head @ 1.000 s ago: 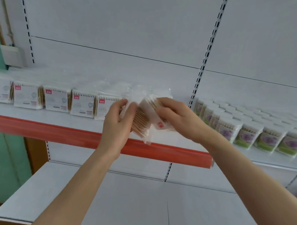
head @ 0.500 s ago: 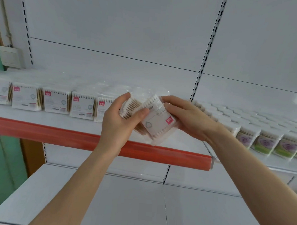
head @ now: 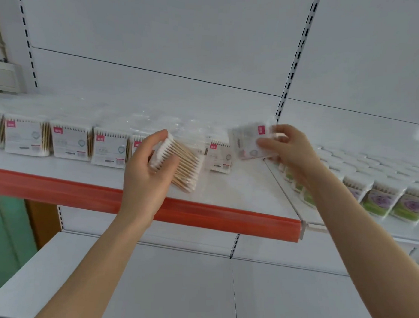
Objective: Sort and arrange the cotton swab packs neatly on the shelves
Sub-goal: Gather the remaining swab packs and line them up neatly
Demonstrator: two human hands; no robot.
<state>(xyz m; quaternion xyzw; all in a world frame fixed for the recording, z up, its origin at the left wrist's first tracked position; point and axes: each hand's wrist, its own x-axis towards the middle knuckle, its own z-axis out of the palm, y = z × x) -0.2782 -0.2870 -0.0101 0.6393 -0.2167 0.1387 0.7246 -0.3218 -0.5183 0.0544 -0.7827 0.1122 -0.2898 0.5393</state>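
The left hand (head: 148, 173) grips a clear cotton swab pack (head: 182, 163). Its fingers (head: 166, 163) are curled under the near end and the thumb is pressed on top. Inside the pack, wooden sticks with white tips lie side by side. Their long axis slants from beside the thumb down and to the right, and the far tips point toward the shelf board.

The right hand (head: 289, 150) pinches a second pack (head: 247, 142) by its right edge, fingers (head: 268, 144) closed on the wrapper. The printed face is turned to the camera and tilted, with the pink tag at the upper corner nearest those fingers. The print is too blurred to read.

Between the two sets of fingers one pack (head: 218, 156) stands upright on the upper shelf (head: 238, 191). To the left of the left fingers, a row of packs (head: 70, 140) stands face out and side by side, running to the frame edge.

Below and in front of both held packs lies a bare stretch of shelf board, reaching the red edge strip (head: 213, 219). The strip ends just below the right forearm.

To the right of the right fingers, past the slotted upright (head: 295, 54), round tubs with purple and green labels (head: 382, 199) stand in close rows on the adjoining shelf. A lower shelf (head: 174, 289) runs beneath both forearms.
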